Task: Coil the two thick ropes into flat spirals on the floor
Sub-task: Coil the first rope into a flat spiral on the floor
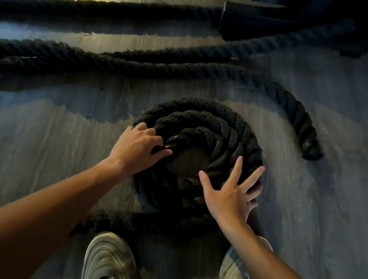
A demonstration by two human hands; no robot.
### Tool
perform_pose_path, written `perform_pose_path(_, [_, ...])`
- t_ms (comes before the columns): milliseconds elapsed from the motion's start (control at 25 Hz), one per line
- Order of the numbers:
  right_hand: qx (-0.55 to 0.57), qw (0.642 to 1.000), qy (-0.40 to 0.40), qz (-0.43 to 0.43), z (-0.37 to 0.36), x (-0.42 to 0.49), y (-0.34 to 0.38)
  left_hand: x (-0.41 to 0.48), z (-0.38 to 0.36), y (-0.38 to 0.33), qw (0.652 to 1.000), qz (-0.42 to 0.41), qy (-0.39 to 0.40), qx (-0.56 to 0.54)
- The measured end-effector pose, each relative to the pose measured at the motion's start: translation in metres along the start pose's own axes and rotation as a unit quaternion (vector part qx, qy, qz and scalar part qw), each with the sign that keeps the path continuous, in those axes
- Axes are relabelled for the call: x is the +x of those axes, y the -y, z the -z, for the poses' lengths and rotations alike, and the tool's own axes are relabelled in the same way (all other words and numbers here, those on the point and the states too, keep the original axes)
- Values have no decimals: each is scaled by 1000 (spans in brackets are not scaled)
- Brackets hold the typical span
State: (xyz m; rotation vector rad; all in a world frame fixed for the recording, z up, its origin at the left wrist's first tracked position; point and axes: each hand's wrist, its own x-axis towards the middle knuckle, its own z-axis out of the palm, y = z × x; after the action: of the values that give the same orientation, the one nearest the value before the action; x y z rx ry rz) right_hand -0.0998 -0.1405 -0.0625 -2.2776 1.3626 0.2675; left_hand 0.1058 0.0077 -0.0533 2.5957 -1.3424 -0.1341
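A thick black rope lies coiled in a flat spiral on the wooden floor in front of me, with a small bare patch of floor at its centre. My left hand rests on the spiral's left side, fingers curled over the inner turns. On the near right side my right hand presses down, fingers spread and straight. The spiral's tail runs out to the left by my feet. A second stretch of rope lies beyond, curving round to an end at the right.
Another length of black rope runs along the floor further back. A black metal frame base stands at the top right, where the ropes lead. My two pale sneakers stand just behind the spiral.
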Motion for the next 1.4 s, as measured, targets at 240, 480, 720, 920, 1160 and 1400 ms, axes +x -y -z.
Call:
perform_pose_path(240, [-30,998,4,46,5,8,-3,5,6,14,977,182,61,-93])
perform_pose_path(480, [-59,987,100,110,38,61,-3,9,20,18,941,294,71,-150])
perform_pose_path(720, [20,989,51,138,64,111,-8,-28,17,10,904,375,15,-205])
perform_pose_path(920, [283,956,24,-79,50,42,-36,-22,12,26,832,436,21,-343])
perform_pose_path(1160, [243,964,81,-77,28,1,-41,11,4,36,846,385,9,-369])
perform_pose_path(1400, [240,968,78,-11,66,74,-26,-25,17,24,770,465,44,-434])
